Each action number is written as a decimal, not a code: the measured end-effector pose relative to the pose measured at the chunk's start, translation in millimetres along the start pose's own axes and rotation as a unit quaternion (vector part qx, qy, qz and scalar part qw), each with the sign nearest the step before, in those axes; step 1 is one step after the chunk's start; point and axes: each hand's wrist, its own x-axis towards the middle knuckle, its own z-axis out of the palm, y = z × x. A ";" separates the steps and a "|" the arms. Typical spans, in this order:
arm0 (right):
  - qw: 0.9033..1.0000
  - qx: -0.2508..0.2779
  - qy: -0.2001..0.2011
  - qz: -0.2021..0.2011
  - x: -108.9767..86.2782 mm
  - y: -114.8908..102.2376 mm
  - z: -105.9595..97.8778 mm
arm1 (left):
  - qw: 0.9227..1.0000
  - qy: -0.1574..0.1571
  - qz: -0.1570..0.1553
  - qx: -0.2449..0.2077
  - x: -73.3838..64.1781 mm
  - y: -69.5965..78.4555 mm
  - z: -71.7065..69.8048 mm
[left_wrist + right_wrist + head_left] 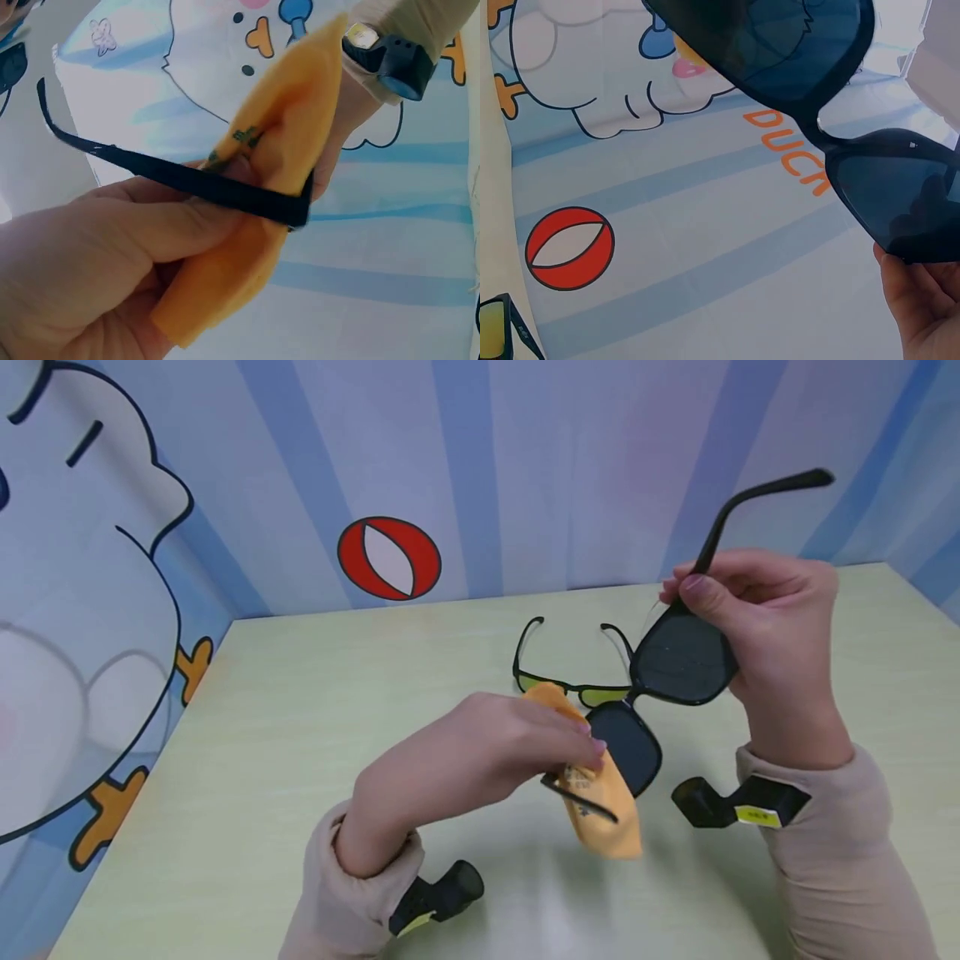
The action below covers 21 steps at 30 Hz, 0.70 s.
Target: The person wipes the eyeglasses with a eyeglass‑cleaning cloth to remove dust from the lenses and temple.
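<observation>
Black sunglasses (678, 660) with dark lenses hang tilted in the air between both hands. My right hand (787, 627) pinches them at the upper corner, by the hinge of one temple arm, which points up and right. The left hand (480, 760) grips a folded orange cloth (611, 818) with dark print, at the lower lens. In the left wrist view, the thumb presses on the cloth (307, 97), and the other temple arm (150, 169) crosses in front of it. The right wrist view shows both lenses (892, 195), with right-hand fingers (915, 300) at a frame corner.
Black-framed glasses with yellow lenses (600, 695) stand on the pale table (285, 718) behind the sunglasses, arms pointing back. A striped blue backdrop (525, 468) with a printed red ball rises at the table's far edge. A large cartoon figure (82, 693) covers the left side.
</observation>
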 end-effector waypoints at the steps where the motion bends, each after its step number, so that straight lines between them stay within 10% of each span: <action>1: 1.000 -0.004 0.003 -0.001 -0.2 0.1 -0.1 | 1.000 -0.009 0.002 -0.017 -0.2 -1.4 -0.7; 16: 0.998 -0.035 -0.015 0.041 -3.4 12.4 8.4 | 0.987 -0.018 0.138 -0.078 17.5 -8.5 20.8; 21: 0.998 -0.029 -0.015 0.052 -4.1 12.1 10.6 | 0.986 0.049 0.158 0.030 19.8 -8.5 25.6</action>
